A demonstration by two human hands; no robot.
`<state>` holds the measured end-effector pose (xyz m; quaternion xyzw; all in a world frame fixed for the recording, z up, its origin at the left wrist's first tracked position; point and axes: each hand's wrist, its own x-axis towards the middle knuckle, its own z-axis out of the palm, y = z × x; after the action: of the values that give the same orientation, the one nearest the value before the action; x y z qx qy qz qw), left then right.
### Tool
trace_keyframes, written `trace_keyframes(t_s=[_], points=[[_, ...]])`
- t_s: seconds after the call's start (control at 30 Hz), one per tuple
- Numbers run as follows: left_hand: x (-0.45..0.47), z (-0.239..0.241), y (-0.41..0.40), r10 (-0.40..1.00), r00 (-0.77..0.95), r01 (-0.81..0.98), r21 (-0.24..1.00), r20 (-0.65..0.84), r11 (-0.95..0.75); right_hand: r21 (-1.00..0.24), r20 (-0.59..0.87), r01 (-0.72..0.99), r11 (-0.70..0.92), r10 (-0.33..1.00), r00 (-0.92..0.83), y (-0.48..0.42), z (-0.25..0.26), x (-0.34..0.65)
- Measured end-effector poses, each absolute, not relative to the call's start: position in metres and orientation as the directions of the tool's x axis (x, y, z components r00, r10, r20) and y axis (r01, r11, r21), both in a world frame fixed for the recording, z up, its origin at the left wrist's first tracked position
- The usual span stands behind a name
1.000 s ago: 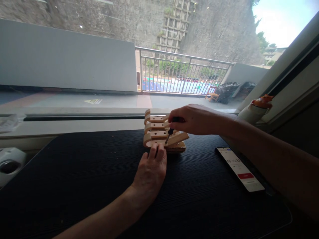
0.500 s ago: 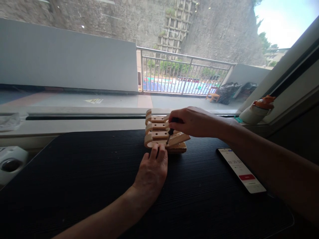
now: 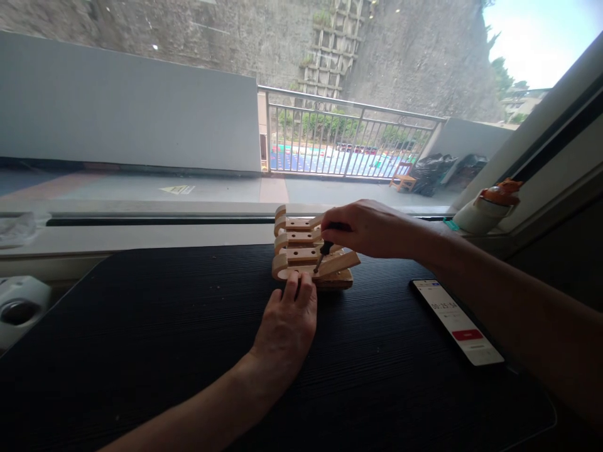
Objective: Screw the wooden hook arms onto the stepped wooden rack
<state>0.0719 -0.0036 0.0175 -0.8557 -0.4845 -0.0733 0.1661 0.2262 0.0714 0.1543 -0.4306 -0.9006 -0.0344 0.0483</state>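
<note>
A pale wooden rack (image 3: 296, 254) with several curved hooks in a row lies at the far edge of the dark table. My right hand (image 3: 360, 227) is closed around the dark handle of a screwdriver (image 3: 325, 249). Its shaft slants down, and the tip meets the nearest hook close to a hole. My left hand (image 3: 289, 317) has its fingertips pressed on the near edge of that same hook, holding it from the front. The thumb of my left hand is mostly hidden. Whether a screw sits under the tip is too small to tell.
A phone (image 3: 456, 321) showing a running timer lies on the black table (image 3: 188, 351) under my right forearm. On the sill at the right stands a white bottle (image 3: 487, 210) with an orange top. A window is behind the table, and a white device (image 3: 23, 307) is at the left.
The screwdriver leans slightly more, and my right hand has shifted a little to the right. My left hand keeps its place on the hook.
</note>
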Motion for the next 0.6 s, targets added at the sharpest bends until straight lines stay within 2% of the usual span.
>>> trace_keyframes(t_s=[0.43,0.6], points=[[0.0718,0.017,-0.003,0.807,0.517,0.855,-0.217,0.285,-0.471,0.051,0.051,0.742,0.668,0.74,-0.67,0.0672,0.1598,0.2233],[0.0722,0.0171,-0.0032,0.807,0.519,0.854,-0.212,0.283,-0.475,0.061,0.073,0.766,0.64,0.762,-0.643,0.0669,0.1555,0.2202]])
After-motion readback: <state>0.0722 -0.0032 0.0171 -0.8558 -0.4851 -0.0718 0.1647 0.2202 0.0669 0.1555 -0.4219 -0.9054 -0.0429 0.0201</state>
